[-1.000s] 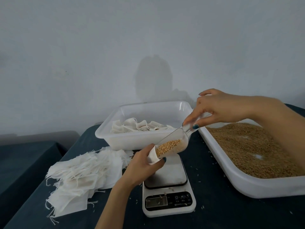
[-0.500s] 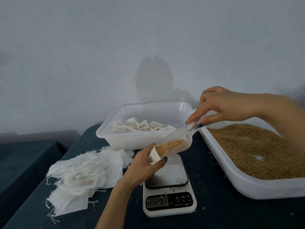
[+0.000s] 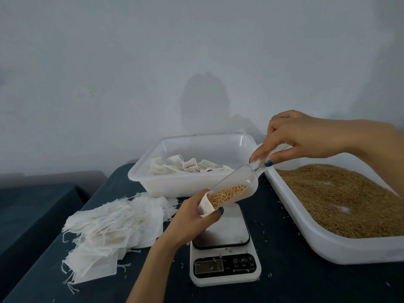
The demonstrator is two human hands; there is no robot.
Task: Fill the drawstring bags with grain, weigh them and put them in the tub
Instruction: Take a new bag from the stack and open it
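My left hand [image 3: 192, 217] grips a small white drawstring bag [image 3: 205, 206] with its mouth held open, above the kitchen scale [image 3: 225, 259]. My right hand [image 3: 293, 138] pinches the handle of a clear plastic scoop [image 3: 238, 186], tilted steeply down, its lip inside the bag's mouth. Golden grain [image 3: 227, 193] lies at the scoop's lower end. To the right stands a large white tray of grain [image 3: 341, 200]. Behind the scale is a white tub [image 3: 175, 184] that holds several filled bags [image 3: 188, 167].
A heap of empty white drawstring bags [image 3: 109, 230] lies on the dark tablecloth [image 3: 306, 281] left of the scale. Stray grains dot the cloth and the scale. A second, lower dark surface [image 3: 32, 215] sits at the far left. A plain wall is behind.
My right hand has risen, tipping the scoop more steeply, and the grain has slid toward the bag's mouth. My left hand and the bag have stayed in place.
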